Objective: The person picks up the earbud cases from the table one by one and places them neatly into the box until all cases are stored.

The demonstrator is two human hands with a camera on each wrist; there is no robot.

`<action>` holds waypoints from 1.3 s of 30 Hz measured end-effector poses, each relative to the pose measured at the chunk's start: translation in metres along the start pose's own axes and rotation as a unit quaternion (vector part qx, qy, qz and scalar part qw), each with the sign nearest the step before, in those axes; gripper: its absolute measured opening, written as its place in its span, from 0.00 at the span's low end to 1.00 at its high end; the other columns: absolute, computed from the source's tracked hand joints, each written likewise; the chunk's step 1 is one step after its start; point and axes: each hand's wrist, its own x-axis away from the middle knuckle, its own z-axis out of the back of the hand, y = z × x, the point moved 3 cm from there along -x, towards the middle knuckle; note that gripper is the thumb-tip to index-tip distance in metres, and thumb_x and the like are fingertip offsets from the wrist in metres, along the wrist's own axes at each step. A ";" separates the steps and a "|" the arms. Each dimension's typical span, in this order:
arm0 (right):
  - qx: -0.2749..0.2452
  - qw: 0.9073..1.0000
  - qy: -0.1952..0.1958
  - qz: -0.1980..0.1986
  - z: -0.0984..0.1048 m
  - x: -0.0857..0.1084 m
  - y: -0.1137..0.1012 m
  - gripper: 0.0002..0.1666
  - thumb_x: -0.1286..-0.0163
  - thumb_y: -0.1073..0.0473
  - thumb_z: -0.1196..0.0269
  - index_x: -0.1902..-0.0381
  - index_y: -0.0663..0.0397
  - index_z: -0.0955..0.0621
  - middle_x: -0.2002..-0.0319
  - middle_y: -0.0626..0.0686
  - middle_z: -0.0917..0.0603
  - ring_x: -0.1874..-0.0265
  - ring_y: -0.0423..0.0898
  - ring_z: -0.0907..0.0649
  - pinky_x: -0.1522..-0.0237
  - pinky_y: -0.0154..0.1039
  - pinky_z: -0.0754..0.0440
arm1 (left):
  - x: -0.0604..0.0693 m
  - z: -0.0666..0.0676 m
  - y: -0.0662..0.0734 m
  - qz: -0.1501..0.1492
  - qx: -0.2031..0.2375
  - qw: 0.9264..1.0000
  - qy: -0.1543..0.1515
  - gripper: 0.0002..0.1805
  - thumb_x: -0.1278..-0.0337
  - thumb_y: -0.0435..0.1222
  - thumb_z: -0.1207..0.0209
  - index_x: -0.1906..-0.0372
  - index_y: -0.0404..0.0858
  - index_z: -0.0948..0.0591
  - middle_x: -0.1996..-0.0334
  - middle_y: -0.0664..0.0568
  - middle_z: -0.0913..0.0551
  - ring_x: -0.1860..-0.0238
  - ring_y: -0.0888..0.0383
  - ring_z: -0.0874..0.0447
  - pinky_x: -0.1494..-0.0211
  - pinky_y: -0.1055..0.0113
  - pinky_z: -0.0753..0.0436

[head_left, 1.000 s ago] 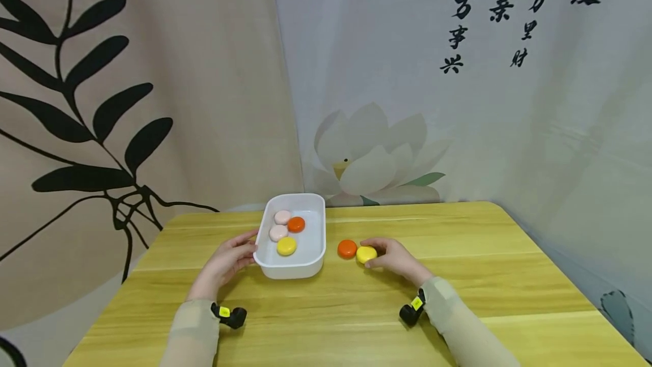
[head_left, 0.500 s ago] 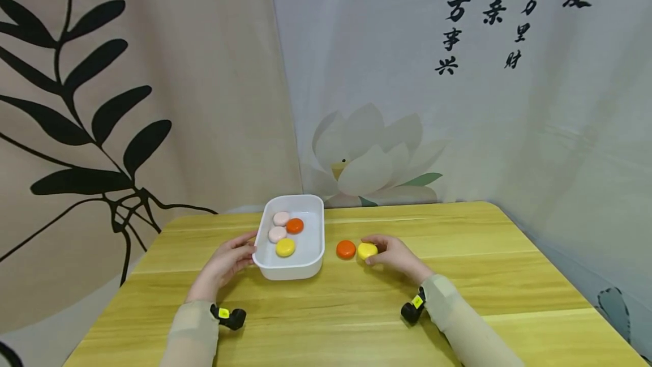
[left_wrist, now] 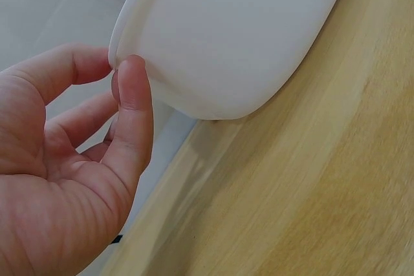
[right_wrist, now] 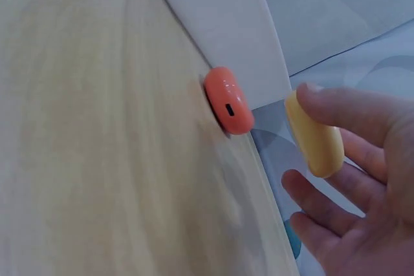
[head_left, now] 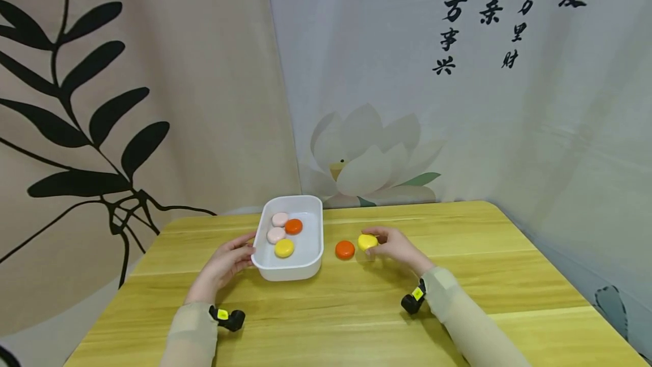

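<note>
Yellow disc (head_left: 366,241) hangs above the table (head_left: 305,321), pinched in the right hand (head_left: 396,248), left hand (head_left: 227,263) pinching the white box (head_left: 291,273) by its rim!

We see the box (head_left: 292,273) on the counter (head_left: 316,327), with the curtain (head_left: 224,72) behind at twelve o'clock. Around the box's middle, inside, the far disc (head_left: 280,219) lies at eleven, the inner disc (head_left: 294,226) at one, the side disc (head_left: 277,235) at nine and the near disc (head_left: 284,248) at six. The left hand (head_left: 226,261) touches the box at eight. Outside, toward three, the loose disc (head_left: 344,250) rests on the counter; to its two o'clock, the right hand (head_left: 393,247) holds the lifted disc (head_left: 367,242) above the counter.
</note>
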 end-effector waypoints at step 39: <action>0.014 1.000 0.005 0.020 0.018 -0.014 -0.021 0.32 0.40 0.60 0.30 0.38 0.61 0.24 0.47 0.57 0.19 0.53 0.51 0.19 0.53 0.45 0.19 | 0.002 -0.001 0.002 -0.001 -0.007 1.000 0.003 0.31 0.32 0.30 0.46 0.27 0.31 0.41 0.52 0.38 0.24 0.61 0.54 0.19 0.55 0.67 0.17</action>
